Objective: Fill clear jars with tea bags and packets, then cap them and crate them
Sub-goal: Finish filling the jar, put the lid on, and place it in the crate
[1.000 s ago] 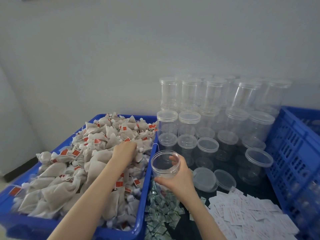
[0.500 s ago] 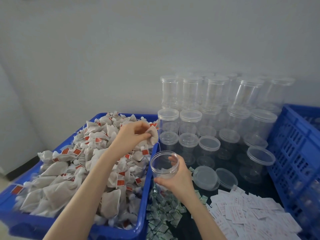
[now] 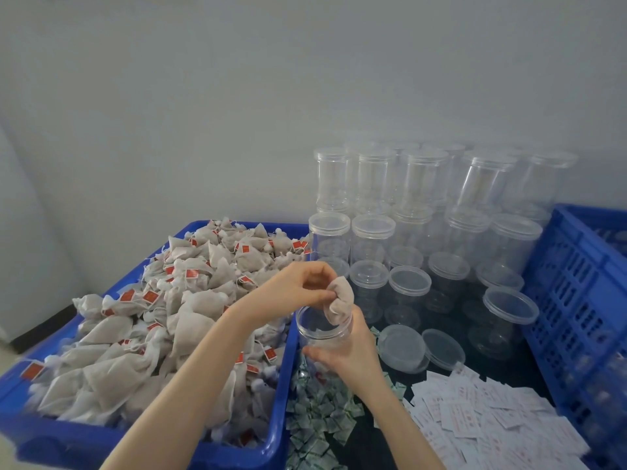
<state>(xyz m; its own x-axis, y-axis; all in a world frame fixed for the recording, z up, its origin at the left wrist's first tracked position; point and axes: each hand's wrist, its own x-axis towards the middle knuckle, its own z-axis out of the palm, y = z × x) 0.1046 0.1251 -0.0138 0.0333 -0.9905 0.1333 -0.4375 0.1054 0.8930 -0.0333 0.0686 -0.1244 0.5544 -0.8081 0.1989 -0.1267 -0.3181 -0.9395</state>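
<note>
Left hand [image 3: 298,286] has carried its pinched tea bag [image 3: 339,301] over the jar [image 3: 322,330] gripped by right hand [image 3: 349,354].

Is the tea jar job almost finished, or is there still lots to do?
Lots left. Done: little shows. In hand: the right hand holds an open clear plastic jar while the left hand pinches a beige mesh tea bag over its mouth. Left: the blue plastic bin is still heaped with bags, the small white paper packets lie loose, and many empty lidded jars wait.
</note>
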